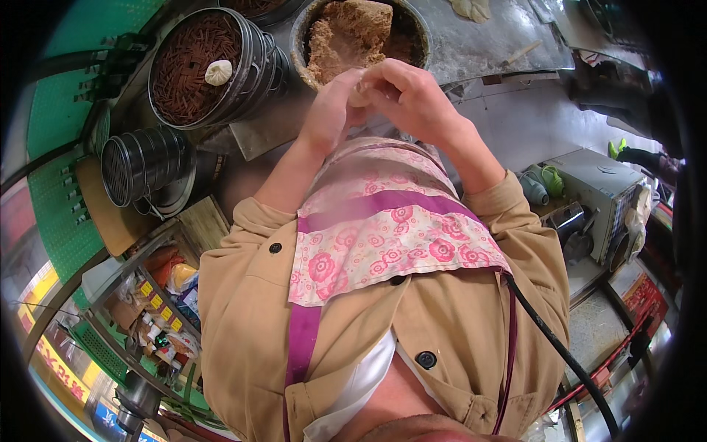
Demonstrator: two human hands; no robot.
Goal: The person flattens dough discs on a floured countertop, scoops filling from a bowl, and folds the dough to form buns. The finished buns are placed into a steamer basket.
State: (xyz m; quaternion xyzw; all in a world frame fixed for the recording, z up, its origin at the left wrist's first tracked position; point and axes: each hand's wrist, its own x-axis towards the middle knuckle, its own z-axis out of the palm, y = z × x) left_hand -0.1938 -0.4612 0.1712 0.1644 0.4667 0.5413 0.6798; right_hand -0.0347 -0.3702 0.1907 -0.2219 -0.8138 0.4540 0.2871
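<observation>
My left hand [333, 110] and my right hand [411, 94] meet in front of the apron, both closed around a pale dough bun [358, 98], mostly hidden by the fingers. Just beyond them is a large metal bowl [297, 55] of brown minced filling [337, 41], with a big block of it standing up. To the left, one pleated bun [218, 72] sits on brown strips lining the top steamer tray [243, 83] of a stack. Flattened dough wrappers [471, 9] lie at the top of the metal worktop [469, 50], and a thin rolling pin [522, 53] rests further right.
A second stack of metal steamer trays [146, 166] stands at the left, near green bottles. Behind on the left is a shelf with packages [165, 309]. A white cabinet [599, 171] with pots beside it stands at the right. Part of another person [640, 157] shows at the far right.
</observation>
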